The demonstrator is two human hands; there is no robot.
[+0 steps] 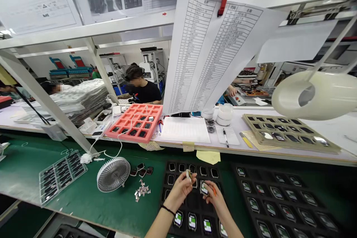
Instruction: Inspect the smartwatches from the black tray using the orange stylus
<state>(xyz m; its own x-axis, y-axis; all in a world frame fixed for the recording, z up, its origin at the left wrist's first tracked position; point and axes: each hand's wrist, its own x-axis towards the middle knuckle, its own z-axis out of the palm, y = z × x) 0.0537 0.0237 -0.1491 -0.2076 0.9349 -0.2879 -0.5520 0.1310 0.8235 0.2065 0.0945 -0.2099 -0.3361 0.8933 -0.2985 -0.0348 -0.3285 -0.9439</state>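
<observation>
Above a black foam tray [192, 203] of watches, both hands are raised. My left hand [182, 187], with a dark band on its wrist, pinches a small pale piece [189, 174] between its fingertips. In my right hand [214, 197] is a watch [204, 188] with a lit green and white screen, and an orange tool [214, 190] sticks out between the fingers. Lit watches [192, 221] lie in the tray's front row, and dark-screened ones [203, 171] in its back row.
Right: a second black tray [266, 189] of watches. Left: a round fan [113, 174], loose watch parts [142, 172], small stickers [142, 190] and a clear tray [61, 175]. A pink tray [134, 121] and a beige tray [290, 130] stand on the shelf. A person [145, 87] sits beyond.
</observation>
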